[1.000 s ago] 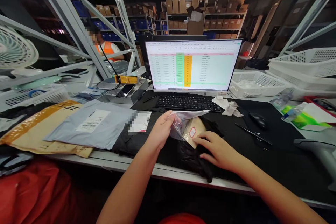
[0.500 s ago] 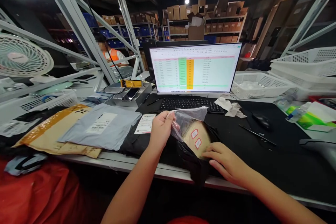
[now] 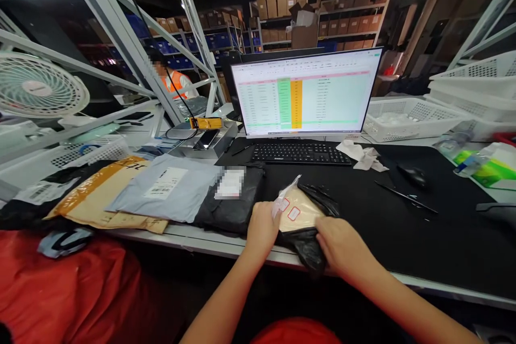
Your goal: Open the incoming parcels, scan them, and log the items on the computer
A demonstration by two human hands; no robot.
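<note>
Between my hands, at the front edge of the desk, a clear plastic bag (image 3: pixel 284 192) with a beige item (image 3: pixel 304 207) inside sits partly within a black plastic mailer bag (image 3: pixel 312 250). Two small red-edged labels mark the beige item, whose kind I cannot make out. My left hand (image 3: pixel 264 228) is closed on the clear bag at its left side. On the right, my right hand (image 3: pixel 341 242) grips the edge of the black mailer, fingers curled over it. A black parcel (image 3: pixel 234 212) with a white label lies just left of my left hand.
A grey parcel (image 3: pixel 185 191) and a yellow-taped parcel (image 3: pixel 88 193) lie to the left. Behind are a keyboard (image 3: pixel 300 153) and monitor (image 3: pixel 306 97). Crumpled tissue (image 3: pixel 363 156), scissors (image 3: pixel 405 197) and a mouse (image 3: pixel 411 176) lie right. A person in an orange vest (image 3: pixel 175 83) is beyond the frame.
My left hand has come down, drawing the clear bag's top lower and folding it toward the beige item. My right hand has shifted from the beige item to the black mailer's edge.
</note>
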